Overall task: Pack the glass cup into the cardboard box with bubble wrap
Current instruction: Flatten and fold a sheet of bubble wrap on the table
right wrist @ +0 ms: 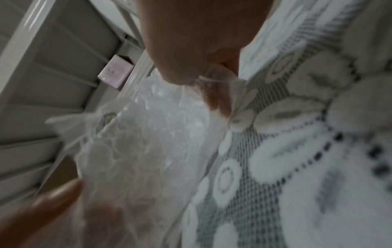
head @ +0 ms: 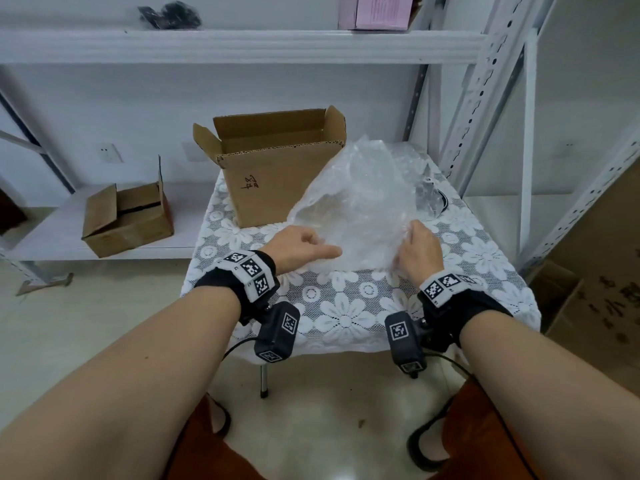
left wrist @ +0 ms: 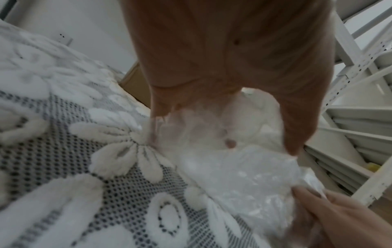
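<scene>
— Well, how will that crumpled sheet of clear bubble wrap (head: 360,206) handle for the person?

— Lightly, by the look of it: soft, floppy and a little slick, so it should hold no shape of its own and is best taken at its near edge or corners, which is where both hands have it.

— And the fingers?

— The left hand (head: 301,245) has its fingers curled into the sheet's near-left edge, with the thumb laid out along it; the left wrist view shows fingertips blurred behind the plastic. The right hand (head: 419,252) pinches the near-right edge, a fold of film bunched between thumb and fingers in the right wrist view. The sheet rises from the two hands and billows back over the table's white lace flower-patterned cloth (head: 346,317).

— Where is the glass cup?

— It cannot be made out for certain. Something glassy shows at the far right behind the wrap, yet the frames are too unclear to call it the cup. Being glass, it would be hard, smooth and breakable, better cradled round its body than pinched at the rim.

— And the box?

— The open brown cardboard box (head: 277,181) stands upright just left of the wrap, flaps up.
</scene>
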Demonstrator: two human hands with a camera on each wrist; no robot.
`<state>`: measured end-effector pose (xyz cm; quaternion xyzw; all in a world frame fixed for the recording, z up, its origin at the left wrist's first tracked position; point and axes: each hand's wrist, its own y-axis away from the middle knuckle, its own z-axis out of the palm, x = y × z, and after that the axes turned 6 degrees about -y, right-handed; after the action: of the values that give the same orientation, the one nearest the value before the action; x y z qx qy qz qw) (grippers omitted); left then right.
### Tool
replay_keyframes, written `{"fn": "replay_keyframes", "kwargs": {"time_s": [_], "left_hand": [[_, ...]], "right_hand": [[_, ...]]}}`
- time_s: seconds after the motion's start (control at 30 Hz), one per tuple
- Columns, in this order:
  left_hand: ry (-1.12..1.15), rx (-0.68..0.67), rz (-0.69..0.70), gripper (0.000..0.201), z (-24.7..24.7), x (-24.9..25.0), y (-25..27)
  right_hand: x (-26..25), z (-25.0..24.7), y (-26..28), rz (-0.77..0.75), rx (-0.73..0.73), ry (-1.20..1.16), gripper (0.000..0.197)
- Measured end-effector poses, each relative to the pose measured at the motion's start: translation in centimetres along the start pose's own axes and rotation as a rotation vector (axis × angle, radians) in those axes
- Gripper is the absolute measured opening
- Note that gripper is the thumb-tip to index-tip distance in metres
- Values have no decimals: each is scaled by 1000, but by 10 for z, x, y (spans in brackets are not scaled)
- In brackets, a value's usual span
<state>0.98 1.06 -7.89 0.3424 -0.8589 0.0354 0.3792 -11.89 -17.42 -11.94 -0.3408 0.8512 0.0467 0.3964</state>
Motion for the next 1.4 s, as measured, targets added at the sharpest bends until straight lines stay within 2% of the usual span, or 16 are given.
{"fn": "replay_keyframes", "kwargs": {"time_s": [0.13, 0.2, 0.3, 0.33, 0.43, 0.63, 0.73, 0.77, 0.8, 0.9, 0.97, 1.0, 1.1, 1.2, 1.27, 1.4], "left_hand": [[-112, -79, -20, 77, -7, 3, 2], [-171, -70, -28, 64, -8, 2, 0], [-98, 19, -70, 13, -6, -2, -1], [-75, 37, -89, 7, -5, -5, -2], [49, 79, -195, 17, -3, -15, -1], [-84, 196, -244, 33, 5, -17, -5], [-197, 223, -255, 11, 7, -14, -6], [-208, 245, -263, 12, 8, -14, -5], [-222, 273, -267, 27, 11, -17, -6], [-432, 451, -153, 44, 17, -19, -8], [-476, 618, 30, 34, 19, -12, -6], [-428, 633, 126, 28, 20, -6, -5], [-309, 398, 283, 26, 27, 6, -3], [-456, 50, 159, 67, 38, 6, -5], [-609, -46, 67, 87, 44, 2, -5], [-712, -123, -19, 95, 51, -8, -9]], "right_hand": [[8, -7, -12, 74, 45, 43, 20], [8, -9, -14, 67, 71, 69, 25], [9, -14, -13, 99, 102, 102, 33], [10, -15, -12, 124, 103, 97, 35], [14, -15, -10, 154, 76, 98, 43], [18, -10, -3, 155, 3, 225, 38], [16, -10, 2, 136, -14, 301, 31], [15, -11, 4, 125, -17, 329, 30], [13, -11, 5, 117, -22, 350, 31], [12, -8, 7, 96, -26, 378, 29], [14, -5, 8, 86, -42, 384, 27], [15, -4, 9, 83, -51, 385, 26], [14, -4, 9, 79, -65, 375, 24], [13, -4, 10, 72, -30, 332, 26], [14, -4, 10, 39, 7, 333, 35], [14, -3, 9, -190, 59, 467, 59]]}}
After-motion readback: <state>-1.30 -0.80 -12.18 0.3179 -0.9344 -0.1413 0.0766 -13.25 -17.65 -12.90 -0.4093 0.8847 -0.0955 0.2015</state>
